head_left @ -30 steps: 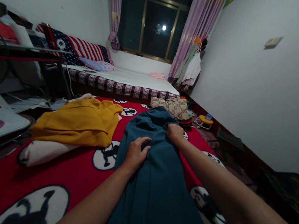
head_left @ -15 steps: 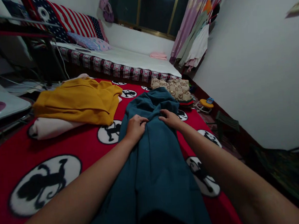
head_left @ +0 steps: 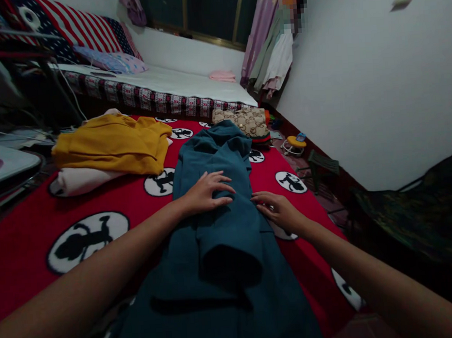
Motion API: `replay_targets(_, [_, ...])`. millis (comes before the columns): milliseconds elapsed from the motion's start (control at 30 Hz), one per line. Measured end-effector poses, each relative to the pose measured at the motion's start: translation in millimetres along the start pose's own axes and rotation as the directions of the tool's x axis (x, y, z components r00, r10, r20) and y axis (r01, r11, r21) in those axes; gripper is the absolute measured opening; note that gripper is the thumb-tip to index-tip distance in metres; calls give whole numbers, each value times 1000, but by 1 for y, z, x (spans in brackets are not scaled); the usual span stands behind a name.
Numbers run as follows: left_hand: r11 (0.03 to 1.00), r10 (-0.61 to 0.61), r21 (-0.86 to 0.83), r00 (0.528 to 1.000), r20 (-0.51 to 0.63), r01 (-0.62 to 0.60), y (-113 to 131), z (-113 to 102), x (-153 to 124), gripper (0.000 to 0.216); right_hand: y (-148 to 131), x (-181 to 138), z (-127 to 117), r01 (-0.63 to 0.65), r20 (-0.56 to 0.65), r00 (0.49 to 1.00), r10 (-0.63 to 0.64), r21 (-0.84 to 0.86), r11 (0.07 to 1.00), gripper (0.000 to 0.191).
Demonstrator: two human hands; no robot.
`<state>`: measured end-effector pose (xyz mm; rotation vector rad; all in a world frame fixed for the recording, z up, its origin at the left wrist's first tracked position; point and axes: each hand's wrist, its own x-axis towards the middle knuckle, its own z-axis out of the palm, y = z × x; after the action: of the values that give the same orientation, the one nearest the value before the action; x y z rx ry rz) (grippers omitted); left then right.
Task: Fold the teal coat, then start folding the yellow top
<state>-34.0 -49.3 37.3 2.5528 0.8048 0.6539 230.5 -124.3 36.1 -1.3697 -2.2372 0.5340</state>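
Observation:
A long teal coat (head_left: 230, 230) lies stretched out on the red blanket (head_left: 147, 255), its wide sleeve laid lengthwise along it with the cuff opening facing me. My left hand (head_left: 208, 193) rests on top of the sleeve, fingers spread and nothing gripped. At the coat's right edge is my right hand (head_left: 276, 209), its thumb and fingers closed on the cloth there. Beneath the cuff, a dark strip (head_left: 199, 304) crosses the lower part of the coat.
Left of the coat, a yellow garment (head_left: 113, 145) lies over a pale pink one (head_left: 85, 180). A folded tan patterned cloth (head_left: 246, 122) sits beyond the collar end. A yellow stool (head_left: 296, 141) and a dark folding stool (head_left: 323, 163) stand on the right.
My left hand has gone from fingers curled on the cloth to spread flat on the sleeve. My right hand has moved nearer, to the coat's right edge. The view has shifted.

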Motion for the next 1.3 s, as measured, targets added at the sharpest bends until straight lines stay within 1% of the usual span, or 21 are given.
replay_targets(67, [996, 87, -34, 992, 87, -84, 23, -2, -4, 27, -6, -12, -2, -1, -66, 998, 6, 67, 998, 19])
replay_targets(133, [980, 186, -99, 975, 120, -174, 46, -1, -4, 27, -15, -25, -4, -16, -132, 991, 31, 112, 994, 15])
replay_targets(200, [946, 292, -190, 944, 151, -262, 64, 3, -1, 28, -28, -40, -6, -14, -202, 978, 43, 140, 990, 12])
replay_targets(267, [911, 376, -260, 903, 207, -319, 74, 8, 2, 27, -44, -60, -9, 37, -266, 964, 0, 136, 990, 9])
replay_targets(333, [899, 403, -289, 877, 260, -328, 76, 13, 5, 24, -62, -84, -10, 124, -288, 953, -94, 89, 988, 8])
replay_targets(433, [915, 367, -291, 878, 307, -280, 71, 19, 3, 25, -84, -118, -6, 257, -192, 948, -256, -19, 966, 13])
replay_targets(500, [931, 336, -267, 873, 352, -250, 69, 18, -5, 34, -91, -133, 0, 304, -127, 940, -315, -101, 947, 19])
replay_targets(533, [938, 324, -250, 867, 378, -242, 70, 17, -11, 40, -91, -138, 2, 308, -124, 938, -324, -134, 942, 21])
replay_targets(633, [947, 308, -232, 837, 452, -223, 77, 5, -33, 57, -82, -139, 4, 236, -184, 948, -260, -146, 961, 19])
replay_targets(700, [948, 297, -253, 824, 482, -194, 82, -8, -51, 61, -69, -135, 2, 168, -225, 955, -191, -120, 979, 16])
replay_targets(733, [950, 283, -258, 827, 486, -173, 82, -16, -61, 59, -61, -133, 2, 145, -236, 957, -170, -119, 982, 16])
replay_targets(767, [955, 258, -255, 842, 473, -150, 80, -23, -70, 55, -52, -130, 1, 129, -240, 958, -158, -134, 983, 16])
replay_targets(800, [962, 224, -241, 870, 440, -125, 76, -30, -80, 49, -44, -128, 2, 116, -239, 959, -153, -161, 980, 18])
replay_targets(900, [989, 94, -132, 962, 256, -62, 50, -49, -111, 34, -22, -124, 5, 93, -175, 974, -141, -255, 963, 34])
replay_targets(967, [999, 19, -29, 987, 160, -15, 28, -57, -130, 32, -11, -121, 7, 97, -116, 984, -138, -304, 948, 48])
replay_targets(1067, [995, -71, 72, 988, 138, 61, 8, -63, -156, 41, -4, -115, 7, 118, -69, 986, -151, -350, 929, 65])
replay_targets(1133, [992, -107, 86, 982, 156, 94, 7, -65, -168, 51, -4, -110, 5, 120, -52, 987, -149, -367, 923, 73])
replay_targets(1167, [991, -117, 79, 978, 171, 105, 11, -66, -172, 51, -5, -108, 3, 118, -43, 989, -144, -371, 921, 75])
replay_targets(1233, [990, -138, 35, 967, 215, 133, 23, -68, -179, 36, -7, -104, 1, 118, -24, 990, -136, -369, 922, 77])
replay_targets(1267, [987, -156, -3, 957, 245, 162, 31, -69, -181, 25, -7, -103, 0, 122, -15, 991, -136, -363, 924, 77])
replay_targets(1300, [978, -182, -48, 943, 279, 203, 39, -71, -184, 19, -7, -103, 0, 129, -7, 990, -140, -352, 927, 76])
